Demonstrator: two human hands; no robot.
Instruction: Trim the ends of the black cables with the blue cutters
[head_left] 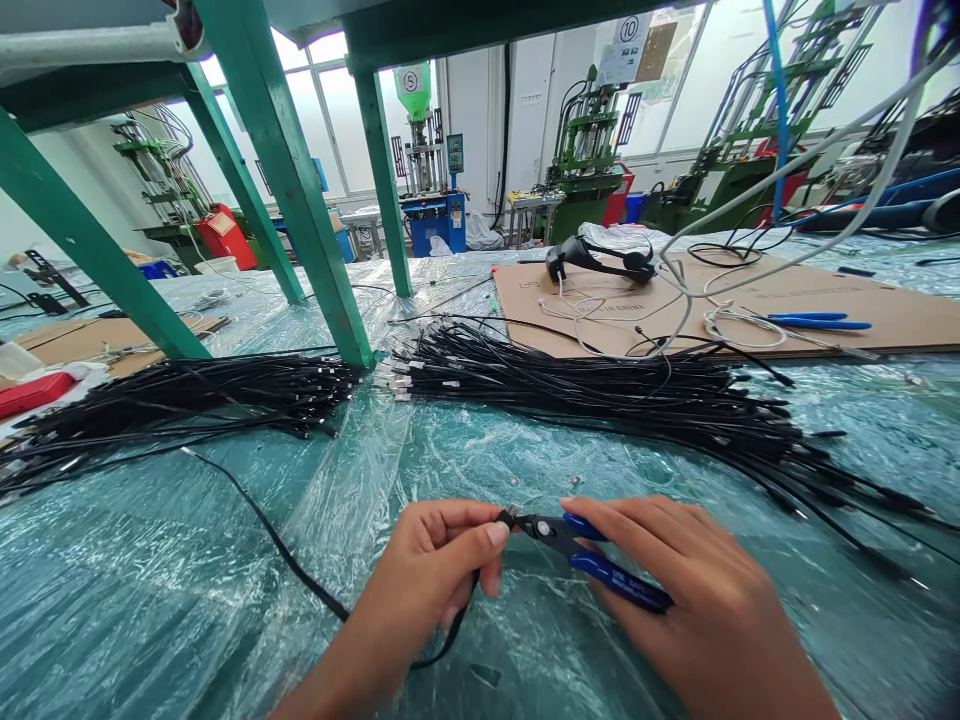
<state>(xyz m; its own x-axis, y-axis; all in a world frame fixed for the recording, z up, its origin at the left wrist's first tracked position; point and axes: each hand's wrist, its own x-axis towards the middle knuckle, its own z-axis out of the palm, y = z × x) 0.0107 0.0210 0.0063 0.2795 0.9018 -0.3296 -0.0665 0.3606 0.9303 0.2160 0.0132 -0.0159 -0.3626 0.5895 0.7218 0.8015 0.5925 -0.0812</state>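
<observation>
My left hand (442, 560) pinches the connector end of a black cable (296, 565) between thumb and forefinger. The metal plug tip (513, 510) points up and away from me. Below the hand the cable loops round, and its other end, with a pale tip, lies on the film to the left. My right hand (682, 580) is closed round blue-handled flush cutters (619, 580). The cutters' dark jaws point left and meet the cable's connector just beside my left thumb. Whether the blades are apart cannot be seen.
Two heaps of black cables, left (187, 400) and right (600, 385), lie across the film-covered table (450, 450). Green metal legs (300, 190) stand between them. Behind the right heap, cardboard (810, 290) bears a black headset (600, 262), white cords and blue-handled pliers (817, 321).
</observation>
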